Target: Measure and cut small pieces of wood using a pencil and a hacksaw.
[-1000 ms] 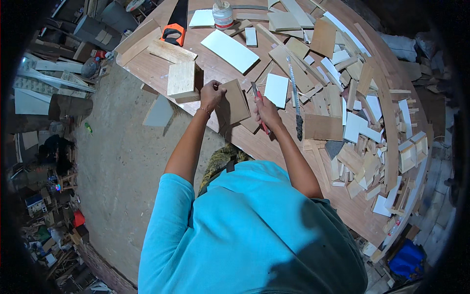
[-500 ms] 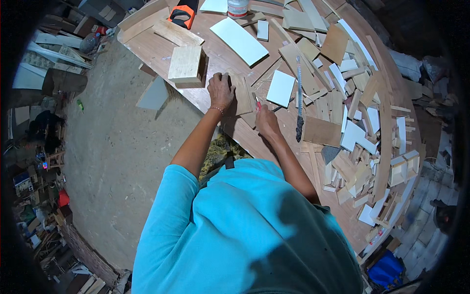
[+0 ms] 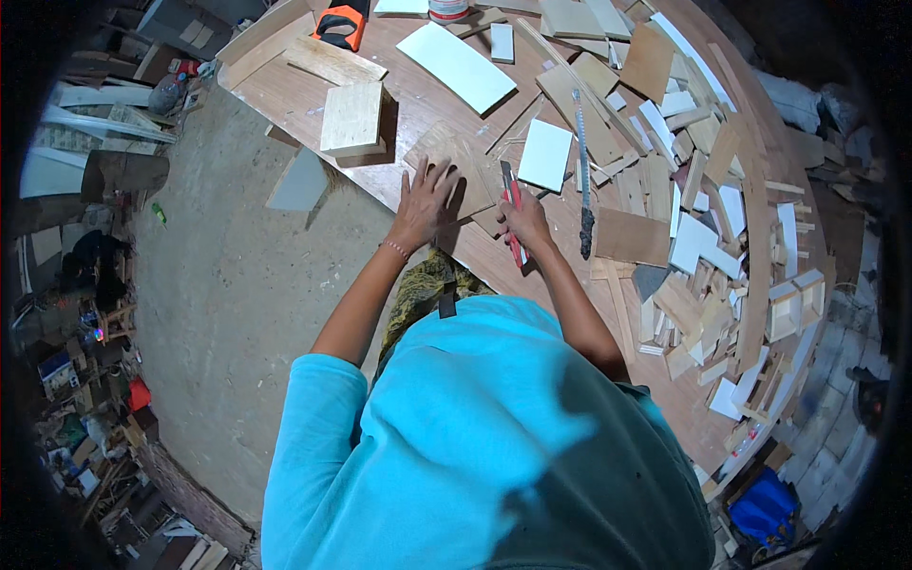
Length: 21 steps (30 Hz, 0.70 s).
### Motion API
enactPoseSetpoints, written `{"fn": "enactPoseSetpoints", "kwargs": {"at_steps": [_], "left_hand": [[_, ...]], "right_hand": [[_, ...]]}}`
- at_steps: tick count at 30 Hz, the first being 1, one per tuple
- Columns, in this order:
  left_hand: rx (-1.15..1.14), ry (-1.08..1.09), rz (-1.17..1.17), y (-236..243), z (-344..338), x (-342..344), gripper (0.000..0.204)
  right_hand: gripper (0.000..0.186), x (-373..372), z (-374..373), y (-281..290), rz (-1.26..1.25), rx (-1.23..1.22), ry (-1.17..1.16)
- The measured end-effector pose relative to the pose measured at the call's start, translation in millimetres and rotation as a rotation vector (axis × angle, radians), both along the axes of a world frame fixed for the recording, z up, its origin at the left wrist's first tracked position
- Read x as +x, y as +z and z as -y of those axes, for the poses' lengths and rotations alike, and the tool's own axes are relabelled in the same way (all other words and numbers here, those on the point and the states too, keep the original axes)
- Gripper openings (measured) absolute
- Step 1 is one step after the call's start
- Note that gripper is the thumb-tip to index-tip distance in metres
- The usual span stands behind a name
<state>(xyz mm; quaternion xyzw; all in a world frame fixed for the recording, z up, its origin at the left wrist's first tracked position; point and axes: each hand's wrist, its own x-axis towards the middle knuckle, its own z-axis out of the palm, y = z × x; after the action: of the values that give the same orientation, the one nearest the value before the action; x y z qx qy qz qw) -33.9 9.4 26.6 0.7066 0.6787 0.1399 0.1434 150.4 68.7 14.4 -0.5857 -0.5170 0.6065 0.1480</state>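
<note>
My left hand (image 3: 425,206) has its fingers spread over the near-left edge of a thin brown wooden board (image 3: 473,186), which lies close to the table's edge. In my right hand (image 3: 528,224) is a red utility knife (image 3: 514,193), its blade end pointing away from me, to the right of the board. Whether the blade touches anything I cannot tell. A pale wooden box-like block (image 3: 351,120) sits beyond my left hand, and a white rectangular panel (image 3: 546,155) lies just past the knife.
A long white panel (image 3: 456,65), an orange-handled saw (image 3: 339,27) and a white tub (image 3: 449,9) lie farther off. A bladed tool with a dark handle (image 3: 583,180) lies to the right, beside heaped wood offcuts (image 3: 698,242). The table edge drops to a concrete floor (image 3: 237,313) at left.
My left hand has drawn slightly nearer, and its fingers have spread. The board has turned. The knife now points away and shows more fully in my right hand.
</note>
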Motion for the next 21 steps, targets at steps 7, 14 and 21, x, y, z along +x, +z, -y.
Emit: {"fn": "enactPoseSetpoints", "kwargs": {"at_steps": [7,14,21], "left_hand": [[0.015,-0.28,-0.271,-8,-3,-11,0.046],[0.042,-0.387,-0.297,37,-1,14,0.037],[0.017,-0.318,-0.311,43,0,43,0.02]], "right_hand": [[0.018,-3,-2,2,-0.133,-0.084,-0.012],[0.027,10,6,-5,0.133,0.29,0.101],[0.024,19,36,16,0.443,0.433,0.239]]}}
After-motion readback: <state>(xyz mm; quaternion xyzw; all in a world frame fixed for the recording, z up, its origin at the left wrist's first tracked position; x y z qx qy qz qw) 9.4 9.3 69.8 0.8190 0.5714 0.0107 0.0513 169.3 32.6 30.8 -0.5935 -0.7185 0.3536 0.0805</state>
